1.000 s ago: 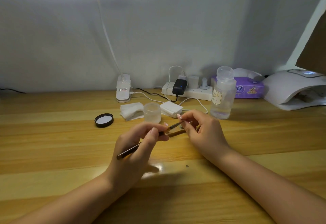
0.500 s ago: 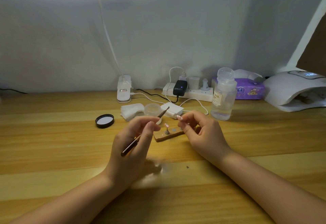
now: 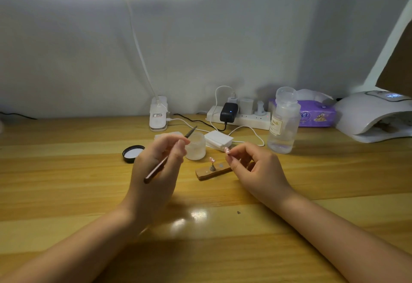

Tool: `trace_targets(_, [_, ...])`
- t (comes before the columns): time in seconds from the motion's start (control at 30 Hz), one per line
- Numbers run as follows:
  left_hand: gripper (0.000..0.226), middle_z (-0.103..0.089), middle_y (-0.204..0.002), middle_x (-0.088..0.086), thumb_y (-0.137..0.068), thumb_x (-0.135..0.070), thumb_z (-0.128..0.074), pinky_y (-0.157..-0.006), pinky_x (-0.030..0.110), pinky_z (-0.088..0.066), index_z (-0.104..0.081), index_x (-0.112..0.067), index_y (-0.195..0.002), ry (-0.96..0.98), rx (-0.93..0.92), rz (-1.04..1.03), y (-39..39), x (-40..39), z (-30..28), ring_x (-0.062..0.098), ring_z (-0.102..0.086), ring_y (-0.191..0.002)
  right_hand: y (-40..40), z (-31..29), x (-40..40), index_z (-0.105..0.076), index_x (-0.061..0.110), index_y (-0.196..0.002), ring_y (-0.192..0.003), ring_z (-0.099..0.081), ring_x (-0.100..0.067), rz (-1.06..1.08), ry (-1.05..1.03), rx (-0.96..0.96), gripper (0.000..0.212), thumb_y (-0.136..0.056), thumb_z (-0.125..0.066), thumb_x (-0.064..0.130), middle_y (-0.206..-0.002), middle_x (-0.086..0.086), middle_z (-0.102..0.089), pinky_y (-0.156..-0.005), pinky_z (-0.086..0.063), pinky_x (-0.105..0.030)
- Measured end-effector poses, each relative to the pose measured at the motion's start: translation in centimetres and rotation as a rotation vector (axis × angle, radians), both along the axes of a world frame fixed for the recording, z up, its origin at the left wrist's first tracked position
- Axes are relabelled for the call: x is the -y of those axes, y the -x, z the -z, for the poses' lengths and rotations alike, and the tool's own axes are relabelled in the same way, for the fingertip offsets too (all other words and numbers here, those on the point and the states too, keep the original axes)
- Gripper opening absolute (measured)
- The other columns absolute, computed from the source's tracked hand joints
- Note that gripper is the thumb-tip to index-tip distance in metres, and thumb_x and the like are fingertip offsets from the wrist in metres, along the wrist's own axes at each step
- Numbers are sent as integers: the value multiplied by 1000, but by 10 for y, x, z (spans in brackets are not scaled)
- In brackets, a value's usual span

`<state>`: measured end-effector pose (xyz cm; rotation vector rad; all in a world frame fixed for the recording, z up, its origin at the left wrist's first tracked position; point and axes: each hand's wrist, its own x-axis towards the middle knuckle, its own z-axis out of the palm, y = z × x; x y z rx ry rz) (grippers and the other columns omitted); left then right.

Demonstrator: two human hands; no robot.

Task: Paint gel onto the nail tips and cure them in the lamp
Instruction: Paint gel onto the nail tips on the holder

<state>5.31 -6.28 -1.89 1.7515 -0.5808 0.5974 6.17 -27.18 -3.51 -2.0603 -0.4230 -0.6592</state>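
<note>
My left hand (image 3: 156,171) grips a thin dark brush (image 3: 160,165), whose tip points up and right, over the frosted gel jar (image 3: 197,148). A small wooden holder (image 3: 209,173) lies on the table between my hands. One pink nail tip (image 3: 211,160) stands on a metal peg on it. My right hand (image 3: 256,171) has curled fingers at the holder's right end, with the thumb against it. The white curing lamp (image 3: 365,115) sits at the far right, its opening facing left, well away from both hands.
A black jar lid (image 3: 132,153) lies left of my left hand, with white cotton pads (image 3: 166,136) behind it. At the back stand a clear liquid bottle (image 3: 282,124), a white adapter (image 3: 218,140), a power strip (image 3: 240,118), a purple tissue pack (image 3: 316,114) and the desk lamp base (image 3: 158,115).
The brush left the nail tip and swung up toward the jar. The wooden holder came down from between my hands onto the table, and my hands moved apart.
</note>
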Motion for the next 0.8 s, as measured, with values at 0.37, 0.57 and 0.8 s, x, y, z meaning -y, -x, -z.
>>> trace_targets(0.37, [19, -65, -103, -10, -98, -38, -51, -80, 20, -49, -62, -28, -111, -234, -39, -33, -9, 2, 1, 5, -61, -98, -1, 3, 1, -68, 22, -89, -67, -57, -3, -21, 8, -51, 8, -85, -70, 15, -74, 10, -64, -55, -45, -14])
trace_targets(0.57, [18, -70, -76, -11, -90, -15, -61, -52, 8, -42, -65, -32, -86, -81, -26, -161, -26, -11, -37, 2, -62, -63, -1, 1, 1, -69, 20, -90, -69, -57, -1, -18, 43, -52, 6, -86, -69, 16, -74, 11, -64, -57, -44, -12])
trace_targets(0.8, [15, -71, -70, -9, -88, -17, -61, -68, 21, -52, -74, -20, -81, -430, -218, -279, -61, -6, -70, 6, -67, -76, -1, 1, 2, -70, 20, -90, -69, -57, -4, -14, 46, -60, 6, -86, -69, 16, -74, 11, -64, -56, -44, -13])
